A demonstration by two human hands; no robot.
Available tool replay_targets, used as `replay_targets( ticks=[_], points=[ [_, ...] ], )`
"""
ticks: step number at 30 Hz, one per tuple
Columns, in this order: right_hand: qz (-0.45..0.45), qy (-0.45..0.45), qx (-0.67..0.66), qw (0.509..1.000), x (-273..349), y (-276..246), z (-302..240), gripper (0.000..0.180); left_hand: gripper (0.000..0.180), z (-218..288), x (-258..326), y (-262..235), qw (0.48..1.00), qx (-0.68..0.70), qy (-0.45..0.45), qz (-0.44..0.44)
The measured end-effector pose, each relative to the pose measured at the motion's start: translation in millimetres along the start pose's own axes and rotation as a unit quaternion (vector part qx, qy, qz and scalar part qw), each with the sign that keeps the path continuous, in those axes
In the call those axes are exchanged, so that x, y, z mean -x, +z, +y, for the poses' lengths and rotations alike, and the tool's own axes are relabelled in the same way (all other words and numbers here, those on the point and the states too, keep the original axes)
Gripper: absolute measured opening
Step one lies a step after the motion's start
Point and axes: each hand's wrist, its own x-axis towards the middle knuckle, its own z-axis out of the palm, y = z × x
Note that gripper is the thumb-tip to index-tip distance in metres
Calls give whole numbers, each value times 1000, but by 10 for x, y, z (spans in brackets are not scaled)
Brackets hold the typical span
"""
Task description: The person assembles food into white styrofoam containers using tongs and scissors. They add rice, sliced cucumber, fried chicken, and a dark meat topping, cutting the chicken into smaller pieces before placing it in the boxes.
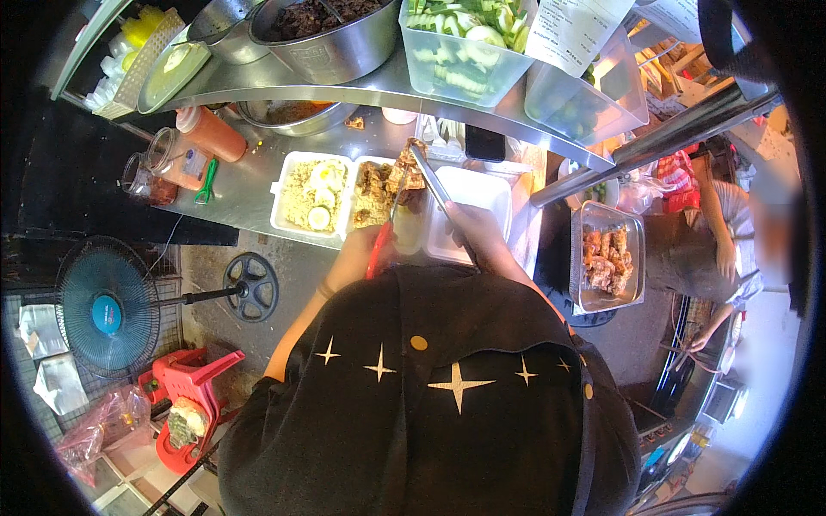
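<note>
My left hand (354, 257) is closed round the red-handled scissors (379, 248), whose blades point up toward the meat. In my right hand (478, 230) are metal tongs (434, 182), and their tips grip a browned piece of meat (410, 160). That piece hangs over a white foam box (275, 212). One side of the box holds yellowish rice (301, 191) with egg slices on top; the other side holds cut browned meat (373, 189). Beside it, under my right hand, lies another white foam tray (501, 202). My fingers are partly hidden by the tools.
Sauce bottle (213, 135), jars (175, 160) and a green peeler-like tool (206, 182) stand left. Above, a steel shelf (370, 89) carries metal pots and a tub of sliced cucumber (465, 64). A clear tray of fried meat (607, 258) sits right, near another person (724, 224). A fan (107, 311) stands left.
</note>
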Motion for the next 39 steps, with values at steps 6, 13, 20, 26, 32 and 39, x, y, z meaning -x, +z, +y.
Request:
replay_targets(
  ticks=[6,13,20,26,32,39],
  points=[
    [-8,7,24,1000,2,-11,95,35,25,-159,-25,-34,996,60,67,6],
    [-6,-4,53,999,-123,146,389,37,36,-221,-118,221,995,62,-74,39],
    [-25,-26,158,987,-268,188,547,49,23,-445,-274,183,964,263,-40,-9],
    [2,-29,207,978,-373,187,625,48,18,-413,-289,121,979,200,-30,-8],
    [6,-25,199,980,-306,140,512,45,16,-163,-155,-65,955,287,-18,-75],
    [17,-27,285,958,-202,58,333,39,20,-312,-306,-315,958,276,-33,-73]
  ],
)
